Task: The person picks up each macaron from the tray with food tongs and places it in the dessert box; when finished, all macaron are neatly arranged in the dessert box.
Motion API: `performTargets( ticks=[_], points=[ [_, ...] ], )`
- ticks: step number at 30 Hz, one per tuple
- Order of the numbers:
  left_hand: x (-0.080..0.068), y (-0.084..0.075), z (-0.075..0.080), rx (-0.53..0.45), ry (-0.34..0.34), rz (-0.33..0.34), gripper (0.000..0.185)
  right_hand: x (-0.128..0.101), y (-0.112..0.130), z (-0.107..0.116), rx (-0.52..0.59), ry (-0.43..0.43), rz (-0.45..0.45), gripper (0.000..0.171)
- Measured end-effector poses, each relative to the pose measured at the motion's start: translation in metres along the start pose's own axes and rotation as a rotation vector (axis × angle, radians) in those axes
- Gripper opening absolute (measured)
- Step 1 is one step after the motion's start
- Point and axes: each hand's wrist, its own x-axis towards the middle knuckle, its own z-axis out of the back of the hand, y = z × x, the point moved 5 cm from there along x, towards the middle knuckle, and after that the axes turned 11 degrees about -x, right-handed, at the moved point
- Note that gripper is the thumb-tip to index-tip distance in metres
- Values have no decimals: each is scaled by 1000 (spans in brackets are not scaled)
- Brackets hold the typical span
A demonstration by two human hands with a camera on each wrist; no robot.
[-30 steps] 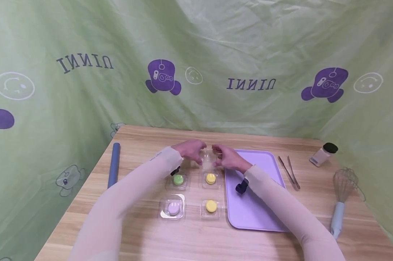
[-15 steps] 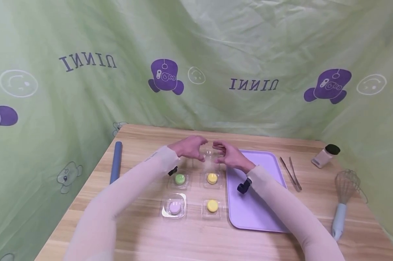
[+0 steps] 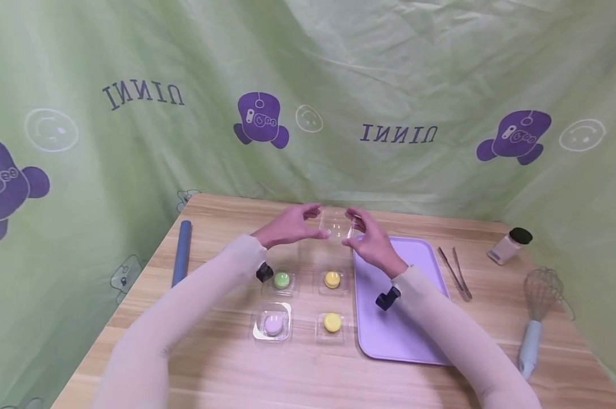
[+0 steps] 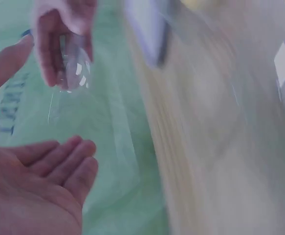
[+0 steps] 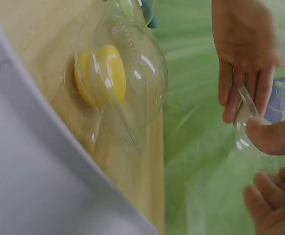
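A clear plastic box [image 3: 337,223] is held up over the back of the table between both hands. My left hand [image 3: 287,224] grips its left side, thumb at the near corner and fingers farther back. At the right side my right hand [image 3: 374,244] holds it the same way. The left wrist view shows a rounded clear bulge on the box beside the right fingers. Below are similar clear boxes with one macaron each: a green macaron [image 3: 282,280], a yellow macaron [image 3: 332,279], another yellow macaron [image 3: 332,322] and a lilac macaron [image 3: 274,324].
A lilac tray [image 3: 390,341] lies under the right forearm. Right of it are tongs [image 3: 458,275], a jar with a black lid [image 3: 510,245] and a whisk [image 3: 532,335]. A blue rod [image 3: 182,254] lies at the left edge. A green curtain [image 3: 308,165] hangs behind.
Both hands, first around the clear box at the back of the macaron rows, have lifted it up and away toward the curtain. The macarons have stayed put.
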Motion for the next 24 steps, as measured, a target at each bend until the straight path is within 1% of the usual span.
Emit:
performTargets(
  ticks=[2, 4, 6, 7, 9, 11, 13, 14, 16, 18, 21, 24],
  points=[
    [-6, 0, 2, -225, 16, 34, 88, -4, 8, 7, -93, -94, 93, 84],
    [-13, -1, 3, -469, 53, 67, 80, -9, 20, 14, -208, -205, 231, 84],
    [-19, -4, 3, -691, 108, 106, 79, -15, 34, 21, -337, -323, 385, 84],
    [-21, -6, 2, -782, 143, 125, 81, -18, 41, 24, -393, -380, 465, 82],
    [-26, -8, 1, -885, 190, 166, 95, -25, 55, 27, -491, -481, 626, 73],
    [-30, -12, -1, -936, 235, 196, 109, -31, 68, 28, -581, -571, 784, 58],
    [-34, -16, -3, -950, 278, 211, 119, -38, 79, 26, -652, -629, 927, 45],
    [-36, -18, -4, -947, 294, 213, 121, -41, 83, 25, -684, -649, 984, 40],
    [-40, -22, -6, -931, 317, 206, 113, -45, 89, 21, -741, -663, 1073, 36],
    [-43, -26, -8, -907, 331, 197, 98, -48, 93, 18, -765, -641, 1124, 39],
    [-45, -29, -10, -874, 339, 187, 72, -50, 95, 16, -773, -613, 1154, 44],
    [-46, -30, -11, -851, 343, 186, 62, -51, 95, 14, -771, -591, 1173, 45]
  ],
)
